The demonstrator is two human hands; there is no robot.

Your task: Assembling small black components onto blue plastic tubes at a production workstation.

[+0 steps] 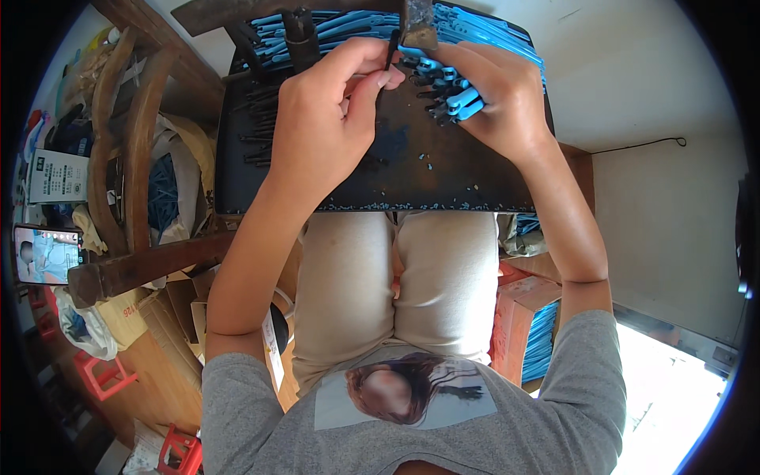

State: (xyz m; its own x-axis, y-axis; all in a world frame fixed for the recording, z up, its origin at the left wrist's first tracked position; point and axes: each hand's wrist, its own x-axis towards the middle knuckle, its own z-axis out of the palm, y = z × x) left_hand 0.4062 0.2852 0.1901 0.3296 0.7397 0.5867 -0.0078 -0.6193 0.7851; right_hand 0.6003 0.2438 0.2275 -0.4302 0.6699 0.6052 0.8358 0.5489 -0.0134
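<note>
Between the thumb and fingers of my left hand [321, 119] is a thin black plastic strip [391, 52], held upright. My right hand [511, 91] is closed around a bundle of blue-and-black plastic strips [453, 93], their ends pointing toward the left hand. Both hands are close together under the metal block [418, 33] of a hand press, over a dark tray table [443, 182]. A blue strip end reaches from the right hand toward the left fingertips; whether it touches the black strip I cannot tell.
Long blue strips [483, 32] are heaped at the table's back. Black strips [257, 119] lie on its left side, and blue scraps [425, 161] are scattered in front. A wooden frame [150, 142] and a phone [49, 255] are at left. Right of my legs stands a box of blue strips [540, 340].
</note>
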